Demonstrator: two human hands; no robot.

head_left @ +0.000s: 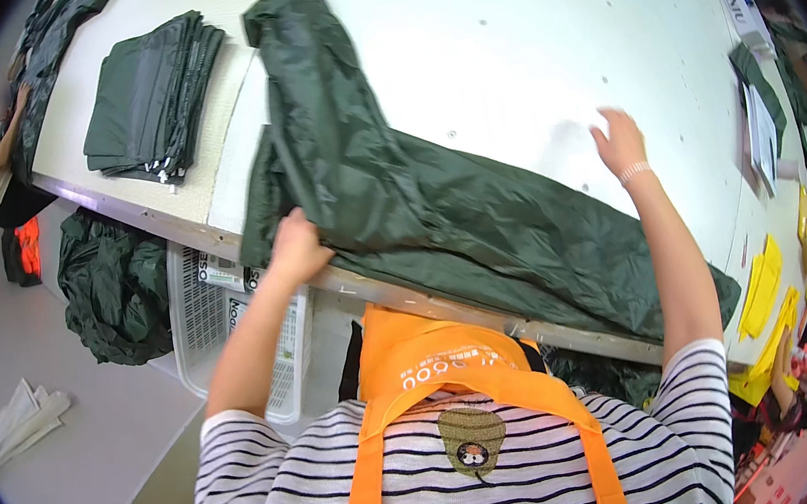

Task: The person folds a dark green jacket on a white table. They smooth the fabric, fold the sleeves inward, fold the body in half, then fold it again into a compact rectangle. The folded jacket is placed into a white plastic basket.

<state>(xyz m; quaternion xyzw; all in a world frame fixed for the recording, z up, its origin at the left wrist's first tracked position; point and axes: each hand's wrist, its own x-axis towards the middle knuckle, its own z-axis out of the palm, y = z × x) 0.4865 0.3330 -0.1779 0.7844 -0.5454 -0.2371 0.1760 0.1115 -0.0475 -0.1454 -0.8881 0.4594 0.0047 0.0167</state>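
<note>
1. The left hand (300,247) is the nearer one: it is in contact with the green garment (499,210) at its near-left corner, the fingers curled on a fold of fabric, their tips partly hidden.
2. The right hand (619,137) holds nothing; its fingers are loosely spread over the bare white table (497,29), apart from the cloth. From them, the garment lies back toward the body and to the left.
3. The right forearm (679,263) passes over the garment's right end.
4. The garment lies bent on the table. Its longer stretch runs from the left hand rightward along the near edge, slanting toward the body; a shorter, crumpled strip points away from the person. The left hand sits close to where the two meet.
5. Farther out, a folded stack (148,97) of dark green cloth lies beyond the strip, to the left; yellow pieces (760,284) lie past the garment's right end.
</note>
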